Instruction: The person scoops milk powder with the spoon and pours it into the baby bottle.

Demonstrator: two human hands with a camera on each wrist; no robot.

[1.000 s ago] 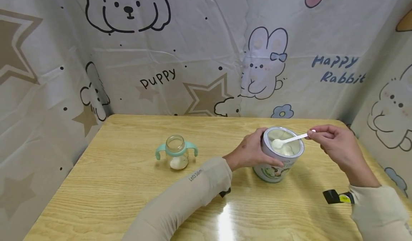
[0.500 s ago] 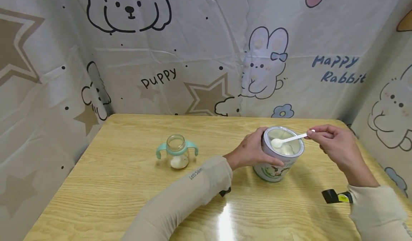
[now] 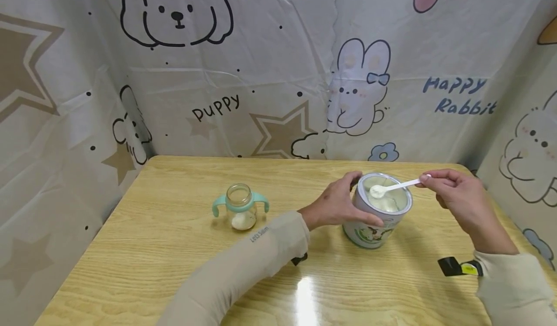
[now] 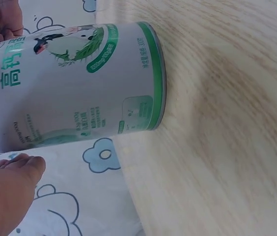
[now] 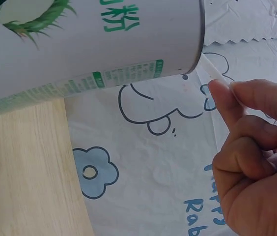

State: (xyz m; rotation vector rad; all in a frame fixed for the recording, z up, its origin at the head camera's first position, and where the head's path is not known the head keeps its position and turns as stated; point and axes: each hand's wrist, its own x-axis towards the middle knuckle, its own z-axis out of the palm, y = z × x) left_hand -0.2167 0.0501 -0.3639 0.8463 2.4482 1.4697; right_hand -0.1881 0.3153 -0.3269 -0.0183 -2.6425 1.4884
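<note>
My right fingers [image 5: 224, 104] pinch the scoop [image 3: 402, 185] while my left hand [image 3: 335, 204] grips the tin [image 3: 370, 234]; I should hold the scooped powder [image 3: 377, 191] level.

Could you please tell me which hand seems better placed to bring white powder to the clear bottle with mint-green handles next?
Probably the right hand: it pinches the long-handled white scoop, with powder in its bowl. The left hand is nearer the bottle but holds the white-and-green cylindrical tin.
</note>
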